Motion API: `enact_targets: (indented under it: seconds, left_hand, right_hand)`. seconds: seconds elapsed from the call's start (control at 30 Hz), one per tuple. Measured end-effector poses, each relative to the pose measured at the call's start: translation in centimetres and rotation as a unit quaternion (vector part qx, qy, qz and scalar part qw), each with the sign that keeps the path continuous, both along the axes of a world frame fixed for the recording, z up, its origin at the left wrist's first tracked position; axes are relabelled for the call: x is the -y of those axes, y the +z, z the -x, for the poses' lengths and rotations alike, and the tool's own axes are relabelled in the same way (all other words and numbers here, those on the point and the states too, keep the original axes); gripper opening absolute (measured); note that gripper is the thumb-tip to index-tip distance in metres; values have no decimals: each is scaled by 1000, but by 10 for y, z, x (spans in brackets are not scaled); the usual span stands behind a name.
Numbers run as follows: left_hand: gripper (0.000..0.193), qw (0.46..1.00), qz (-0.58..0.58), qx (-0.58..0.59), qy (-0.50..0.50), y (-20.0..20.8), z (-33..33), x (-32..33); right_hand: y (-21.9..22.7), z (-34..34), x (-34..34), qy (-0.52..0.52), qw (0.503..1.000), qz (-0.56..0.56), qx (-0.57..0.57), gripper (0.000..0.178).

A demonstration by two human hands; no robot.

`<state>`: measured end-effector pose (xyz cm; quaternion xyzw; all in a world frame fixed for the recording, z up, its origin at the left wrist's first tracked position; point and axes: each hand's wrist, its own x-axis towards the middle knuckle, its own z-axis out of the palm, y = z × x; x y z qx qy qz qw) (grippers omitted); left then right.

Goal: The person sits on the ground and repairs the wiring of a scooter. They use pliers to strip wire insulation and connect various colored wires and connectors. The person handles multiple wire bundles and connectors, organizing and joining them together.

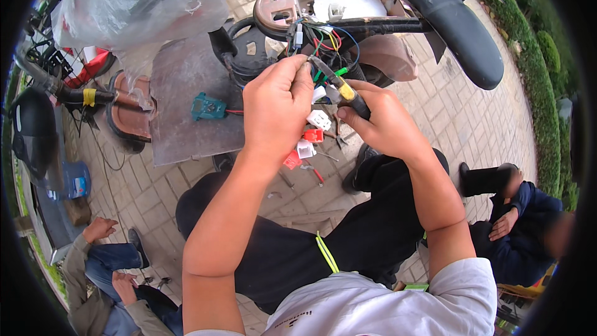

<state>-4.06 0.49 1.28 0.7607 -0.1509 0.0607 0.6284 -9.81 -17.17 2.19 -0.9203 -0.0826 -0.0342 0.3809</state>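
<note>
My left hand [273, 106] is closed, thumb and finger pinching a thin wire that is mostly hidden by the fingers. My right hand [388, 121] grips a knife [346, 92] with a black and yellow handle. Its grey blade points up and left, close to my left fingertips. Just beyond both hands, a tangle of coloured wires [336, 42] hangs from the frame of a partly dismantled brown scooter [272, 11]. Below my hands are a white plug connector [319, 119] and a red connector [313, 135], with further white and red ones near them.
A teal multimeter [209, 107] lies on the scooter's footboard [177, 71]. The black seat [451, 28] tilts out at upper right. Clear plastic sheeting [143, 3] covers part of the upper left. Small tools lie on the paving [448, 121]. People sit at lower left and right.
</note>
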Motion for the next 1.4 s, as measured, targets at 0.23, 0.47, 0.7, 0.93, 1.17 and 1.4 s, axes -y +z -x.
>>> enact_targets:
  seconds: [0.23,0.47,0.7,0.93,1.17,1.4]
  left_hand:
    - [16,991,-63,112,40,-11,-2,-2]
    - [17,975,-117,178,59,-11,-1,-5]
    - [13,964,-134,220,60,-10,-4,-6]
    - [15,972,-113,197,66,-10,-3,-6]
    - [14,976,-102,181,60,-7,0,-6]
    - [13,991,-51,118,32,-5,-1,-8]
  right_hand:
    - [14,2,-6,-6,999,-1,-51,21]
    - [23,4,-13,-6,994,-13,-108,21]
    - [23,7,-15,-9,995,-17,-102,24]
    - [25,8,-20,-18,994,4,-105,25]
    - [15,9,-21,-36,997,1,-72,28]
    - [10,8,-22,-42,998,24,-47,27]
